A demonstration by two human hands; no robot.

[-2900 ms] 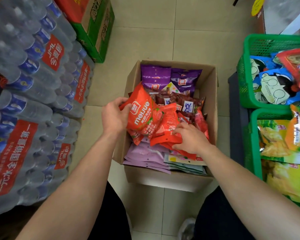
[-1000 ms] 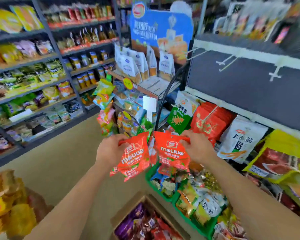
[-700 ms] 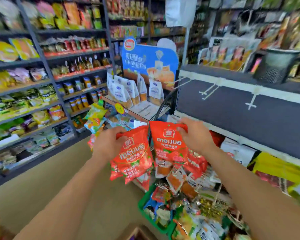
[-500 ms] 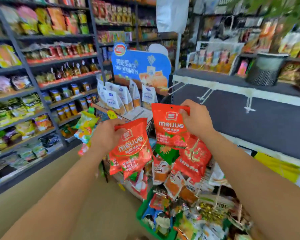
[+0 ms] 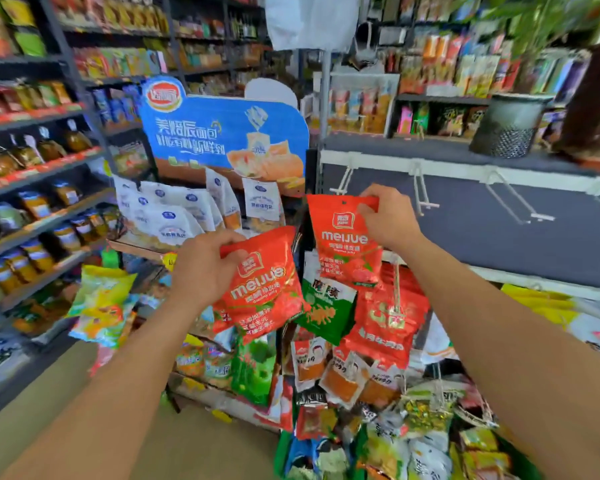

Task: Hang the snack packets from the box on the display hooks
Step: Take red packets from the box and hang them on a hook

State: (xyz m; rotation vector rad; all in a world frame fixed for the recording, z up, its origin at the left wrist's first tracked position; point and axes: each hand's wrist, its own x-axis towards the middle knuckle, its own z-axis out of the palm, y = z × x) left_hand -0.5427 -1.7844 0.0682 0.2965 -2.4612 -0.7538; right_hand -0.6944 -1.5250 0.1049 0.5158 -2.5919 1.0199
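- The right hand point(image 5: 388, 216) is pinching the top corner of a red packet point(image 5: 343, 244). Its fingers are curling over the edge and holding the packet upright in front of the dark panel point(image 5: 499, 244).
- That packet is showing "meijue" in big white letters with a small white logo badge above. The smaller lines underneath are blurring out for me.
- Its top edge, with the little punch hole, is sitting just under the tip of the leftmost white hook point(image 5: 343, 181). I can't tell whether they're touching.
- The left hand point(image 5: 201, 268) is gripping a second red packet point(image 5: 267, 289), lower down and tilted, with fingers wrapping round its top left corner. It's carrying the same "meijue" print. More red edges are peeking out behind it, so it's looking like a small bundle.
- More white hooks point(image 5: 422, 192) are sticking out of the same white rail further right.
- Under the raised packet, other red packets point(image 5: 388, 320) and a green-and-white packet point(image 5: 326, 306) with Chinese characters are hanging on a lower row.
- Behind the hands a blue cardboard sign point(image 5: 229, 140) is standing with white Chinese lettering and a red oval logo at its top left. White bags point(image 5: 174, 216) are lining up beneath it.
- A black mesh bin point(image 5: 510, 126) is sitting on top of the panel unit.
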